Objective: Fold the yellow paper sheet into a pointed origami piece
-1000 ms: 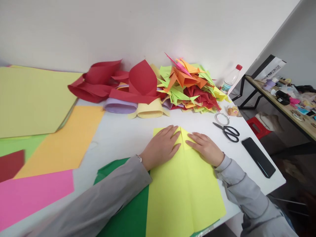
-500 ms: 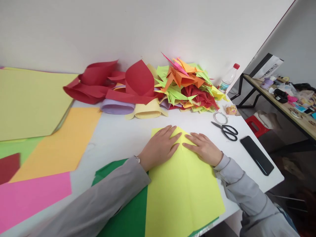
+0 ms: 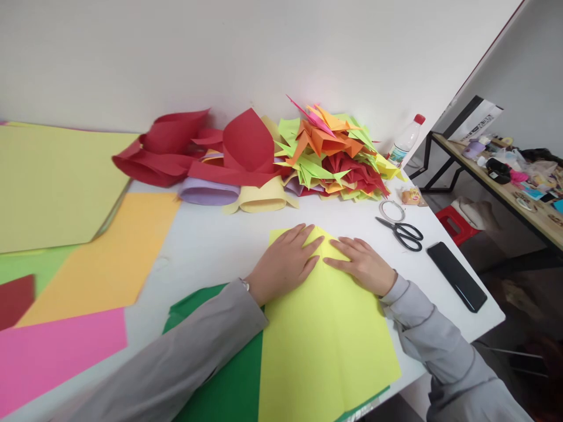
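Observation:
A large sheet of yellow paper (image 3: 321, 334) lies before me, with a crease running down its middle. Across its far left part my left hand (image 3: 285, 261) rests palm down, fingers stretched out toward the crease. My right hand (image 3: 361, 264) presses flat on the far right part, fingers spread and pointing at the same crease. A narrow gap separates the two sets of fingertips. Both palms hide the paper's far corners. Green paper (image 3: 233, 375) sticks out beneath the yellow sheet on the left.
Black-handled scissors (image 3: 402, 233), a tape roll (image 3: 392, 211) and a black phone (image 3: 456, 275) lie to the right. Along the wall are folded red paper shapes (image 3: 248, 143), a pile of colourful folded paper (image 3: 329, 152) and a bottle (image 3: 405, 140). Coloured sheets (image 3: 101, 252) cover the left.
Both hands stay almost in place on the yellow paper. The small flap lines that showed between the fingertips are less visible now. The view has shifted very slightly.

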Motion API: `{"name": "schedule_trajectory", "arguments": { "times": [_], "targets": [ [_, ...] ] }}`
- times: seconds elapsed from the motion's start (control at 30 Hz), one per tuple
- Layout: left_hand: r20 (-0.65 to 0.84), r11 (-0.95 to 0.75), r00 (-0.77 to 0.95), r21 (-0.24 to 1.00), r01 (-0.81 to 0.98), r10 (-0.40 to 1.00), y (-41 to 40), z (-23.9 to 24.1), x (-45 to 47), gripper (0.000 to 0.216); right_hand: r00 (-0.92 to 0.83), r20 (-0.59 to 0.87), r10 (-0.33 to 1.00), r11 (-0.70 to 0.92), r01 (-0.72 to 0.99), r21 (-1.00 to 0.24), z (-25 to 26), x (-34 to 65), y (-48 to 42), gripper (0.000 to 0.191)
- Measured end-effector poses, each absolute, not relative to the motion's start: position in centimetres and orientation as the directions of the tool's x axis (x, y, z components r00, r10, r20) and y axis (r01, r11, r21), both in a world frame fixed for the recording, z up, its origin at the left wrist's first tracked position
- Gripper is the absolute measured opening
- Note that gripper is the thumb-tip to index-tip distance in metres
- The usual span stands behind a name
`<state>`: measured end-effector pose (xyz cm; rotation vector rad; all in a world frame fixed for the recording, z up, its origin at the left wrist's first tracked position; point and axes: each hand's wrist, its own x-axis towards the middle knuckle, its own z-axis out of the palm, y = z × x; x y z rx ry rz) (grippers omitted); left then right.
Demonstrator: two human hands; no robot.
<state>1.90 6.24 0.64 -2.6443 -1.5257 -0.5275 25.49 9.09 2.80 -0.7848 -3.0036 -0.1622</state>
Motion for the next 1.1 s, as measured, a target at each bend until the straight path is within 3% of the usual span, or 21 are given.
{"name": "schedule_trajectory", "arguments": {
  "times": [1.1],
  "targets": [
    [0.308, -0.497, 0.447, 0.106, 0.861, 0.840, 6.24, 0.58, 1.97, 0.052, -0.851, 0.016, 0.524, 0.842, 0.521, 0.136, 3.54, 24.80, 8.14, 0.061]
  ]
}}
